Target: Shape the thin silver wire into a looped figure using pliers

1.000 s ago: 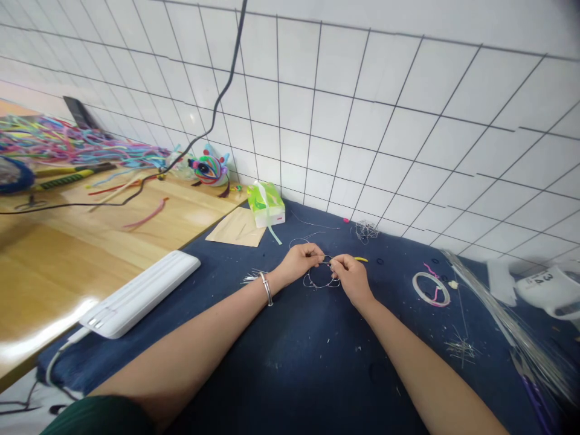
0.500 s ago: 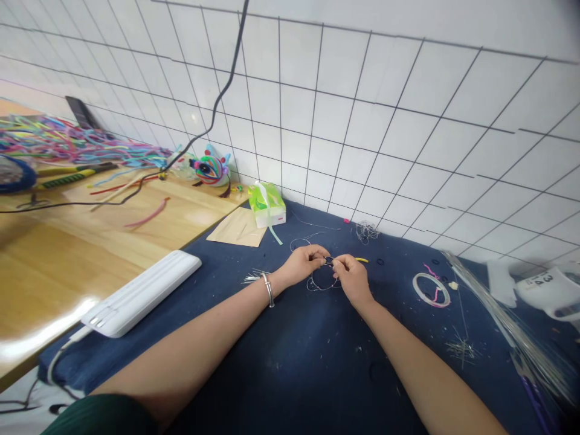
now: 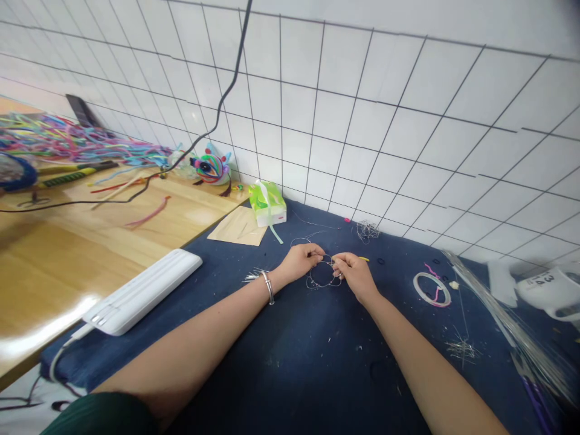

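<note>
My left hand [image 3: 302,261] is closed in a pinch on the upper left of a thin wire ring [image 3: 323,286]. My right hand [image 3: 357,275] pinches the same ring at its upper right, fingers closed. The ring is made of fine wire, with small bumps and loose loops around its outer side. It is held just over the dark blue cloth [image 3: 290,374]. Behind my right hand a short yellow piece [image 3: 364,259] pokes out, the rest of it hidden. A larger wire loop [image 3: 299,240] lies beyond my left hand. Short cut wires [image 3: 254,275] lie by my left wrist.
A white power bank [image 3: 145,293] lies left. A green tissue pack [image 3: 267,205] and brown paper [image 3: 238,226] are behind. To the right are a white tape ring [image 3: 432,290], a wire bundle [image 3: 502,314] and a white glue gun [image 3: 548,290]. Tangled wire [image 3: 367,230] sits near the tiled wall.
My fingertips have moved slightly apart, and the ring's upper edge now shows between them. The dark bit seen between the fingertips earlier no longer shows there.
</note>
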A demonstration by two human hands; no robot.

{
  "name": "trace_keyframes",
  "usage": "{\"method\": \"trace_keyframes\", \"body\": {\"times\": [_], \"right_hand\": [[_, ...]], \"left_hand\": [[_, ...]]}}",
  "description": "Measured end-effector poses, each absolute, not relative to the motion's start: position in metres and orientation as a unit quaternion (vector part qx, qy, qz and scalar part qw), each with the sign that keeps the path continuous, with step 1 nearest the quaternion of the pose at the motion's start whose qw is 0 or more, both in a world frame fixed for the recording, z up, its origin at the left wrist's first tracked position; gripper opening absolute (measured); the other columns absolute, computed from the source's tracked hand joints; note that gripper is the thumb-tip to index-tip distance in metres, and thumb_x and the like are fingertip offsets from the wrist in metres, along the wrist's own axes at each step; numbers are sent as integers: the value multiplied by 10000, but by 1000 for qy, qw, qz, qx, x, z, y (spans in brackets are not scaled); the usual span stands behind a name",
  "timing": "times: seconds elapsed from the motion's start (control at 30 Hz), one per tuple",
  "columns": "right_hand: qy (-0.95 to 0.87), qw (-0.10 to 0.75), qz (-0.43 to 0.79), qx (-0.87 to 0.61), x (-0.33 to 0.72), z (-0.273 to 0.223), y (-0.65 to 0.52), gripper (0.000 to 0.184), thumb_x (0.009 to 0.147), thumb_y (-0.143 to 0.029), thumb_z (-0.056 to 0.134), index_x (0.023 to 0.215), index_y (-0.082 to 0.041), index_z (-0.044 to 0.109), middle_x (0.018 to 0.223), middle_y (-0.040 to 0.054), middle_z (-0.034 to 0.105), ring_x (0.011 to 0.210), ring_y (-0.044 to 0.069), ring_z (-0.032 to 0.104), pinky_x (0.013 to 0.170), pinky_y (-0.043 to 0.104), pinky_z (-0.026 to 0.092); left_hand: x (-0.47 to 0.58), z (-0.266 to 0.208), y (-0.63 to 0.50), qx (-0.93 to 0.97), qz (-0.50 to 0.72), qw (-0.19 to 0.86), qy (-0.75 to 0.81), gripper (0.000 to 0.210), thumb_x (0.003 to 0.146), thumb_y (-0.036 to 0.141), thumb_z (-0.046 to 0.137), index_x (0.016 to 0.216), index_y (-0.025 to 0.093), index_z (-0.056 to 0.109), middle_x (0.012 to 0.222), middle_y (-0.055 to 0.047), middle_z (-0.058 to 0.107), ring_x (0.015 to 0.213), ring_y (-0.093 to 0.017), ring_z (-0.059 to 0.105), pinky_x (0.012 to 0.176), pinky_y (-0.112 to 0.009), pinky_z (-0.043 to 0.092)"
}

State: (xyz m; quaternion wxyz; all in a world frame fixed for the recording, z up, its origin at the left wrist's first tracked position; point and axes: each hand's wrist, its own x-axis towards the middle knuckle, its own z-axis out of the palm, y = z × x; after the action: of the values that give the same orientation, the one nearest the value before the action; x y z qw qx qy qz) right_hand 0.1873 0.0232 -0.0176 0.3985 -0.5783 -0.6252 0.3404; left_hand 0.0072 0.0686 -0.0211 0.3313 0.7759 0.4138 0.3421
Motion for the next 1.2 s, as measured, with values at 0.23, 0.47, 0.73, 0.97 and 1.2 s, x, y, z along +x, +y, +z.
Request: {"method": "trace_keyframes", "body": {"times": [0.23, 0.47, 0.73, 0.97, 1.2], "right_hand": [[-651, 358, 332, -581, 198, -19, 30, 194, 668, -232, 547, 843, -204, 628, 699, -10, 631, 590, 118, 578, 606, 257, 451], [-641, 365, 337, -585, 196, -19, 29, 194, 667, -235, 530, 834, -206, 626, 677, -18, 623, 540, 109, 559, 563, 248, 444], [-607, 402, 396, -559, 190, -11, 24, 231, 697, -265, 507, 890, -163, 585, 696, -1, 612, 540, 94, 555, 497, 205, 425], [-595, 402, 449, -532, 190, -7, 21, 250, 703, -276, 541, 919, -155, 574, 718, 15, 618, 551, 92, 561, 471, 185, 405], [-577, 433, 436, -537, 187, -10, 21, 218, 678, -268, 554, 867, -160, 566, 651, -16, 577, 534, 90, 548, 473, 189, 405]], "left_hand": [[0, -23, 74, 801, 331, 257, 428, 89, 744, 241, 552, 737, 208, 634, 721, -2, 613, 686, -147, 545, 637, -236, 388], [5, -15, 67, 826, 351, 177, 404, 110, 743, 222, 576, 845, 200, 611, 895, -41, 583, 867, -186, 512, 778, -289, 377], [7, -2, 55, 885, 314, 81, 335, 93, 764, 264, 582, 807, 211, 646, 903, -49, 566, 912, -216, 444, 829, -365, 301], [6, -5, 58, 895, 310, 89, 309, 130, 800, 216, 528, 783, 201, 656, 915, -51, 561, 890, -202, 439, 794, -342, 312], [6, -7, 60, 893, 321, 105, 298, 148, 805, 199, 507, 783, 191, 654, 922, -63, 562, 886, -203, 450, 810, -355, 323]]}}
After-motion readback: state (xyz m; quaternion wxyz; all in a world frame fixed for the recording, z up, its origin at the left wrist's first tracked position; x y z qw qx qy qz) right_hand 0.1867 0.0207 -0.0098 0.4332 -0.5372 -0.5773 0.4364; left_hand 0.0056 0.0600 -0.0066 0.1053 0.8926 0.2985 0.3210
